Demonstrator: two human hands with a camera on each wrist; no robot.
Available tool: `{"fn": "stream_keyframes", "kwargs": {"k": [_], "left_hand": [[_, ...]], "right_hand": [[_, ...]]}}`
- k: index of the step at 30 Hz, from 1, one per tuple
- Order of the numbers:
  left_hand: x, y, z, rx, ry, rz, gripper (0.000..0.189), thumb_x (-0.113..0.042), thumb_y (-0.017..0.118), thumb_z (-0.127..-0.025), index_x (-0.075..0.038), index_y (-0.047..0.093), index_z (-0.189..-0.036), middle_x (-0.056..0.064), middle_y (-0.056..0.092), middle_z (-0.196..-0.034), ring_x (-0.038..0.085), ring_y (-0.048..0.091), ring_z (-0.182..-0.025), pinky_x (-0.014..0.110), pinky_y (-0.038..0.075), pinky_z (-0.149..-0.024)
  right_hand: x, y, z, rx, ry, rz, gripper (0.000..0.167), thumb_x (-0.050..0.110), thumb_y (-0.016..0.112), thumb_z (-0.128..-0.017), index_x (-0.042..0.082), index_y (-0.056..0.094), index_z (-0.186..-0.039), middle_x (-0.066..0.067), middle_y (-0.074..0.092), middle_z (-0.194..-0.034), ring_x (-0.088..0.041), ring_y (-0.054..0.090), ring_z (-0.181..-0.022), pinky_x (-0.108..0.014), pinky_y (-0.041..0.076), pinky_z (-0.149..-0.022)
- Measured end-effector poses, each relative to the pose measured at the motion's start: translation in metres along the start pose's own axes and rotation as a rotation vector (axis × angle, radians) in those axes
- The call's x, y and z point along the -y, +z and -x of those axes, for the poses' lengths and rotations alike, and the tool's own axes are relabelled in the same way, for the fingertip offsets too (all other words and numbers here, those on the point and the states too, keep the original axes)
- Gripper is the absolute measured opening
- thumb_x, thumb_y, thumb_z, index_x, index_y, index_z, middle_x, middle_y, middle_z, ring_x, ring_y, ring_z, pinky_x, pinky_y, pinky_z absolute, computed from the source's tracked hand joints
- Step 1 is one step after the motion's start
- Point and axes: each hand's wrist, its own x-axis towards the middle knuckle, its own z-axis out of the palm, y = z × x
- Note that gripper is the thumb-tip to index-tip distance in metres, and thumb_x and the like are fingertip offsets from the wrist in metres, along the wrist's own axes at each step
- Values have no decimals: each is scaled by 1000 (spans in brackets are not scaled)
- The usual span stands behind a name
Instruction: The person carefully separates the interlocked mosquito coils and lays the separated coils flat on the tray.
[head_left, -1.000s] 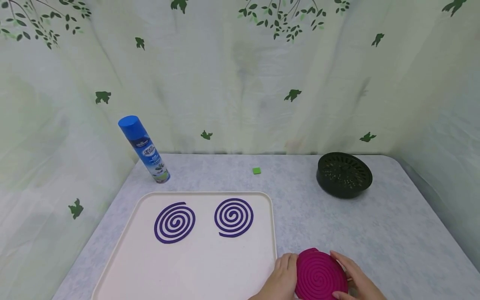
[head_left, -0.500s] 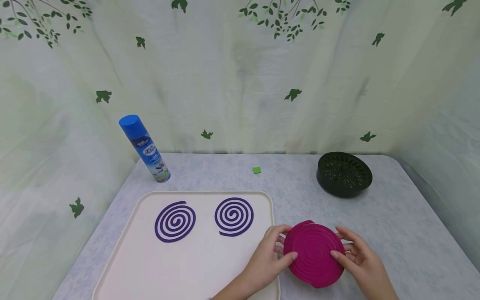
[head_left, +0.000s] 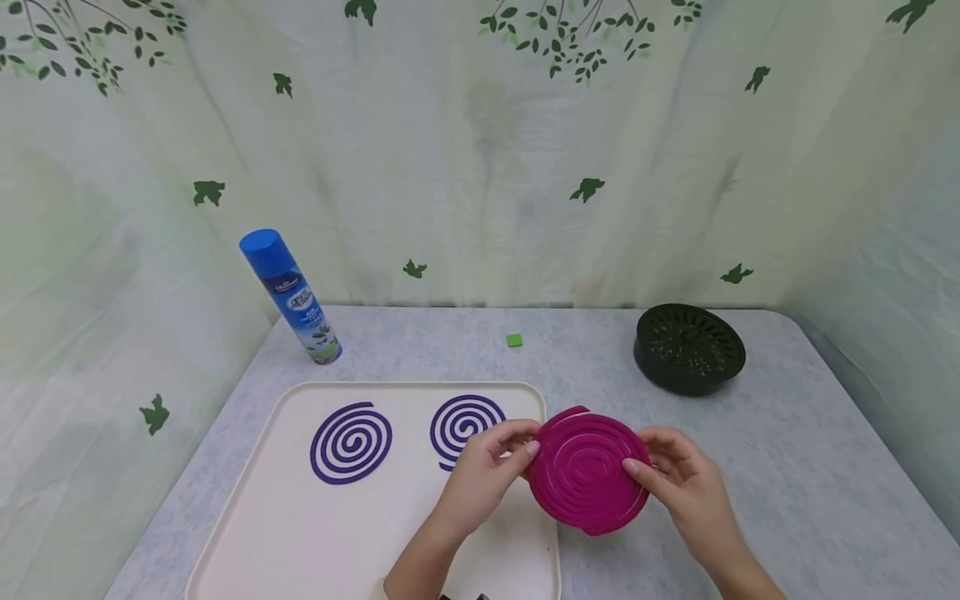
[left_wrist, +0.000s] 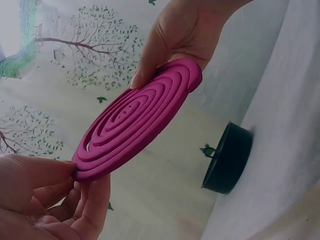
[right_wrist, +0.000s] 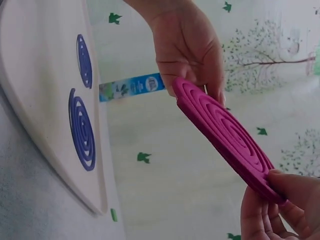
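Note:
Both hands hold a pink double mosquito coil point(head_left: 588, 471) up over the table, near the tray's right edge. My left hand point(head_left: 487, 471) pinches its left rim, thumb on the face and fingers behind. At the opposite rim, my right hand point(head_left: 686, 487) pinches it the same way. Seen in the left wrist view, the pink coil point(left_wrist: 132, 117) is tilted, its nested spirals lying close together. Two purple mosquito coils point(head_left: 351, 444) lie apart on the white tray point(head_left: 300, 533); the left hand partly covers the right one point(head_left: 459, 417) in the head view.
A round black slotted mosquito coil holder point(head_left: 690, 350) stands at the back right of the table. The blue spray can point(head_left: 291, 297) is upright behind the tray at the left. A small green square point(head_left: 513, 340) lies near the back edge, before a leaf-patterned curtain point(head_left: 480, 167).
Both hands have brought the pink coil up from the table's front, forward and to the left. The left hand now overlaps the right purple coil in the head view.

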Motion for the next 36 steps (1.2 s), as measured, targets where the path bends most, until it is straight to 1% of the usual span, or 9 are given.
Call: {"fn": "stream_keyframes", "kwargs": {"k": [3, 7, 11, 14, 17, 22, 25, 28, 36], "left_hand": [[1, -6, 0, 18, -17, 46, 22, -9, 55, -90, 2, 58, -109, 11, 60, -93, 17, 59, -80, 30, 53, -69], [2, -11, 0, 28, -15, 99, 23, -10, 53, -91, 3, 57, -109, 14, 60, -94, 17, 60, -79, 31, 53, -70], [3, -14, -1, 26, 11, 111, 24, -10, 51, -92, 5, 55, -110, 17, 59, -94, 16, 59, -77, 31, 53, -69], [3, -17, -1, 15, 29, 110, 25, -9, 51, -92, 7, 55, -110, 18, 60, -93, 16, 59, -75, 31, 53, -68], [2, -19, -1, -1, 33, 116, 25, -9, 52, -91, 8, 54, -110, 17, 60, -93, 15, 59, -74, 32, 53, -68], [1, -21, -1, -29, 7, 140, 24, -10, 52, -91, 6, 54, -110, 16, 59, -93, 17, 60, -74, 34, 53, -66], [1, -23, -1, -45, -10, 145, 24, -10, 51, -92, 5, 54, -110, 16, 58, -94, 17, 60, -73, 34, 54, -63], [1, -24, -1, -53, -6, 141, 25, -11, 51, -92, 4, 54, -111, 16, 58, -95, 17, 60, -74, 33, 54, -61], [4, -27, -1, -50, 55, 108, 25, -13, 52, -92, 4, 54, -110, 11, 59, -93, 15, 59, -73, 32, 54, -57]], "right_hand": [[0, 4, -5, 6, -25, -5, 30, -2, 62, -82, -5, 51, -109, -14, 54, -99, -18, 57, -84, -27, 53, -67], [1, 9, -10, -10, -20, 33, 27, 1, 63, -82, -2, 53, -108, -11, 55, -98, -18, 55, -85, -27, 53, -68], [1, 13, -15, -5, -47, -18, 25, -5, 61, -82, -4, 54, -106, -12, 55, -95, -16, 54, -83, -26, 53, -65], [1, 16, -20, 1, -60, -65, 25, -9, 60, -80, -7, 54, -104, -13, 55, -92, -15, 54, -81, -25, 53, -63], [2, 19, -23, -4, -45, -63, 24, -6, 62, -81, -5, 55, -104, -13, 56, -90, -17, 55, -80, -26, 53, -61], [4, 24, -29, -9, -47, -49, 23, -3, 63, -81, -4, 56, -103, -13, 57, -88, -20, 55, -79, -26, 52, -59], [5, 27, -32, -8, -76, -38, 22, -4, 63, -81, -4, 57, -102, -12, 56, -88, -19, 54, -79, -25, 53, -59], [5, 30, -34, -18, -97, -8, 21, -3, 63, -80, -3, 59, -100, -12, 54, -87, -19, 52, -77, -25, 52, -58], [2, 30, -35, -9, -160, 115, 23, -5, 65, -78, 2, 61, -99, -8, 56, -88, -18, 52, -74, -25, 52, -56]]}}
